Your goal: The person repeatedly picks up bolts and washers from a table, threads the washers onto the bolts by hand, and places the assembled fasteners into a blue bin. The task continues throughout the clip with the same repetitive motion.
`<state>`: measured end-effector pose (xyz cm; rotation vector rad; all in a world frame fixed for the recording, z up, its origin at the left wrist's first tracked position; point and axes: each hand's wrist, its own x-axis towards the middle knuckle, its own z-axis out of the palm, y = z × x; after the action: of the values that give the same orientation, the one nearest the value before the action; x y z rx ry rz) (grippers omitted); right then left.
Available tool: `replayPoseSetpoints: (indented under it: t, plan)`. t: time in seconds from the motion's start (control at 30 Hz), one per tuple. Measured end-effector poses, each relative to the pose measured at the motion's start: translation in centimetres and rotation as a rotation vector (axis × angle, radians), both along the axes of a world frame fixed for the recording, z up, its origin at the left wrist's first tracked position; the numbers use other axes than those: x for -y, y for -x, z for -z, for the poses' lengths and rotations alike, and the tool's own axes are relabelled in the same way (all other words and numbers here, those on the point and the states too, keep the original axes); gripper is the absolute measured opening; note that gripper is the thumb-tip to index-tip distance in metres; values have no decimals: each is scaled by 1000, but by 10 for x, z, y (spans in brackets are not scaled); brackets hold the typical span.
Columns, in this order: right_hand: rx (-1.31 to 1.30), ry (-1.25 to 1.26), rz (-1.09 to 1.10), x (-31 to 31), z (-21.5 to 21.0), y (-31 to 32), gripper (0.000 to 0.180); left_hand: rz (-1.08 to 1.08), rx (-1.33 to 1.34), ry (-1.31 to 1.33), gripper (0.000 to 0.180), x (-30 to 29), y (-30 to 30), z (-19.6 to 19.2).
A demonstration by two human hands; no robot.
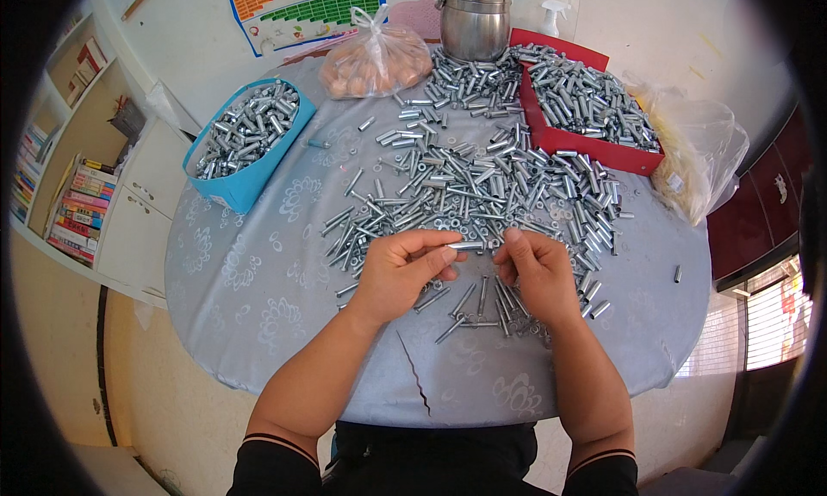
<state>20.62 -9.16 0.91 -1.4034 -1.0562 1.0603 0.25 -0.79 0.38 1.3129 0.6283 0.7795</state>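
Observation:
My left hand pinches a silver sleeve anchor between thumb and fingertips, held level and pointing right. Close to its right end, my right hand has thumb and forefinger pressed together; whatever small part may be in them is hidden. Both hands are just above a spread pile of metal sleeves, bolts, nuts and washers. Several long bolts lie on the near side, between and under my hands.
A blue box of anchors stands at the left, a red box of metal parts at the back right. A knotted bag of eggs, a steel pot and a plastic bag line the far edge. The grey tablecloth has a tear near me.

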Motion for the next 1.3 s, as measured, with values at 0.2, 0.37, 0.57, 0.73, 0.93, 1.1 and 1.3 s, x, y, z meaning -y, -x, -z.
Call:
replayPoseSetpoints:
  t: [0.2, 0.37, 0.57, 0.73, 0.93, 1.1, 1.3]
  plan:
    - [-47, -157, 15, -3, 2, 11, 13, 8, 22, -4, 23, 0, -1, 2]
    - [-61, -3, -10, 0, 2, 1, 16, 5, -6, -20, 23, 1, 0, -1]
    - [21, -106, -41, 0, 4, 8, 16, 16, 13, -13, 23, 0, -1, 1]
    - [-110, -71, 8, -1, -4, 8, 15, 9, 7, 13, 23, 1, 0, -1]
    - [-60, -107, -40, -1, 0, 11, 18, 9, -4, 1, 24, 1, -1, -1]
    - [-1, -14, -31, -2, 1, 6, 15, 28, 6, -31, 24, 1, -2, 6]
    - [-109, -134, -13, -2, -1, 12, 16, 15, 3, 8, 24, 2, -2, 2]
